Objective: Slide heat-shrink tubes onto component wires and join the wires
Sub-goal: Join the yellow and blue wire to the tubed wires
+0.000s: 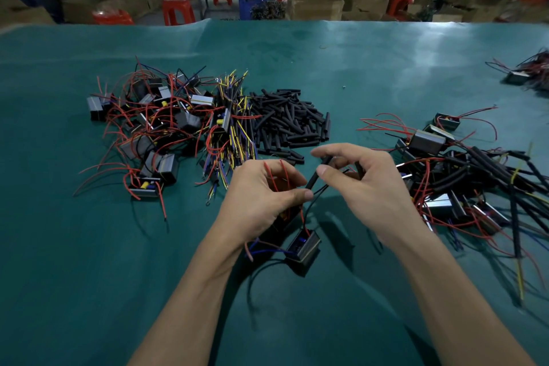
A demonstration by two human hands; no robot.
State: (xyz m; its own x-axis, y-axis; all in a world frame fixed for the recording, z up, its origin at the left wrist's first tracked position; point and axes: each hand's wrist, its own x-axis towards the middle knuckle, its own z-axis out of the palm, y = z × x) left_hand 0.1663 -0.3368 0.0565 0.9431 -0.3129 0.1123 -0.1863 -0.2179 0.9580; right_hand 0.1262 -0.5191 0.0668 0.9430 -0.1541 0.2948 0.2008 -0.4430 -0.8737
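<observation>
Two bare forearms reaching in over the green table (89, 246). Just beyond the wrists, a small black component (303, 248) lying on the table, red, blue and black leads trailing from it. Directly above that component, left hand (261, 196) curled round red wires (274, 177), thumb tip pressed on a thin black wire (322, 189). Right of the component and close beside the left hand, right hand (368, 184) pinching a black heat-shrink tube (318, 174) between thumb and forefinger, tube tilted, lower end touching the black wire near the left thumb. Whether the wire is already inside the tube, hard to tell.

Farther right of the component, a heap of finished units (463, 169) with black sleeves and red leads. Beyond the component, centre, a loose pile of black tubes (285, 122). Left of that pile, a bundle of yellow and blue wires (231, 128), then a tangle of unworked components (154, 128) with red leads. Far right edge of the table, another small cluster (528, 74). Past the table's far edge, red stools (178, 9), cardboard boxes (315, 4) and standing people, blurred.
</observation>
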